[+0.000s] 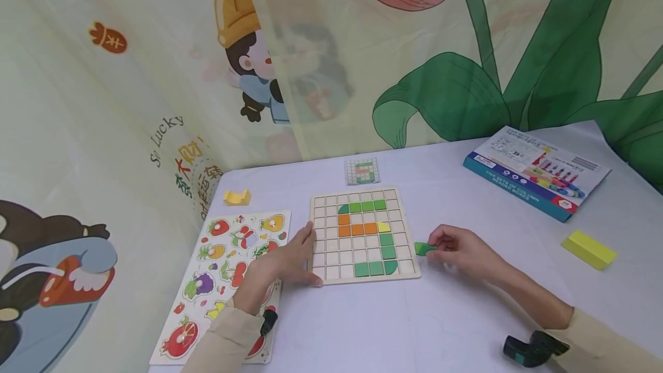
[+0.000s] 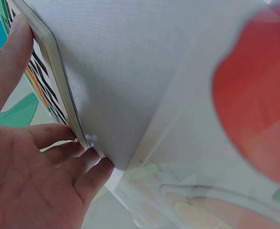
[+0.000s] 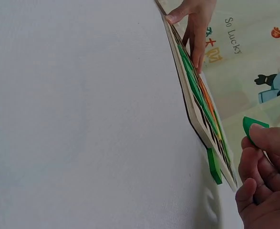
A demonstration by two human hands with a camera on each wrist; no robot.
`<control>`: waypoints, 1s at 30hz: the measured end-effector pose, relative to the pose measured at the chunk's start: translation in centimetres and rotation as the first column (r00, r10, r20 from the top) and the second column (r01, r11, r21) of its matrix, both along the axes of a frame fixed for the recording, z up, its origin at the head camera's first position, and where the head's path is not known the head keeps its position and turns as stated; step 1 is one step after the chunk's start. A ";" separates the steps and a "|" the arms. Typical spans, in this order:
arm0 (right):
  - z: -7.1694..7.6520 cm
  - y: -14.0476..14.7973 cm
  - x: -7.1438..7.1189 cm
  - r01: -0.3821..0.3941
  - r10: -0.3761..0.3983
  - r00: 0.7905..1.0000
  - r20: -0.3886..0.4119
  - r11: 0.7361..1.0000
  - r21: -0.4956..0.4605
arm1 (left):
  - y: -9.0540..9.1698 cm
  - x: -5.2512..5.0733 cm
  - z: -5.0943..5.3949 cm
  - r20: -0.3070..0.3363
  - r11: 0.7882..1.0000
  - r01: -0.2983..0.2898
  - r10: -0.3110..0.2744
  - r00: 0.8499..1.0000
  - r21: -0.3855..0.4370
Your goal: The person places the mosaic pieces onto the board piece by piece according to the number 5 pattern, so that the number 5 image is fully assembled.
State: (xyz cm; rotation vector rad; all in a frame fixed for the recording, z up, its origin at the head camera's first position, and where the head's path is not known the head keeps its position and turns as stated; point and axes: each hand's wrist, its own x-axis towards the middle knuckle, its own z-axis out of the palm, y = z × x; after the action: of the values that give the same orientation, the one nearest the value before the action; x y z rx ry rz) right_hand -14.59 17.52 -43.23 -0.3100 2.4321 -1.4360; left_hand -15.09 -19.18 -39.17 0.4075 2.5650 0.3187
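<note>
A wooden grid board [image 1: 331,252] lies on the table, with green, orange and yellow tiles set in some of its cells. My left hand [image 1: 282,261] rests along the board's left edge, thumb at the near corner and fingers spread farther up. Right of the board, my right hand [image 1: 463,251] pinches a small green tile [image 3: 254,127] with a curved side between thumb and forefinger. Another green tile [image 3: 214,165] lies on the table against the board's right edge. Behind the board is a small pattern card [image 1: 362,171] printed with a coloured grid.
A fruit-picture board [image 1: 207,298] lies at the left, partly under my left forearm. Beyond it sits a yellow curved block [image 1: 237,197]. At the right are a flat printed box [image 1: 538,171] and a yellow-green block [image 1: 589,249]. A patterned curtain [image 1: 331,62] hangs behind the table.
</note>
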 end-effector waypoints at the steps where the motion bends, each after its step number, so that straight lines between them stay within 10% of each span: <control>1: 0.0 -0.1 -0.1 -0.010 0.010 1.000 0.006 1.000 -0.018 | 0.0 0.0 0.0 -0.001 1.000 0.000 0.000 1.000 0.000; 17: 0.2 -2.3 -0.4 -0.098 0.100 0.993 0.062 0.994 -0.041 | -0.2 0.1 0.0 -0.013 1.000 0.002 -0.003 1.000 -0.006; 25: 0.4 -5.0 -0.4 -0.102 0.103 0.994 -0.040 0.994 0.029 | -0.3 0.0 -0.2 -0.015 1.000 0.014 -0.014 1.000 -0.009; 30: 0.5 -7.2 -0.6 -0.107 0.108 0.994 0.008 0.991 -0.078 | -0.1 -0.1 -0.3 -0.009 1.000 0.016 -0.016 1.000 -0.016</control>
State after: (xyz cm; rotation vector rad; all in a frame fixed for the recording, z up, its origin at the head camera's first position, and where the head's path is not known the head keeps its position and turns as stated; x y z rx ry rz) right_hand -15.20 10.31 -42.72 -0.4418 2.3161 -1.4829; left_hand -15.20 -19.33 -39.47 0.4243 2.5701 0.2915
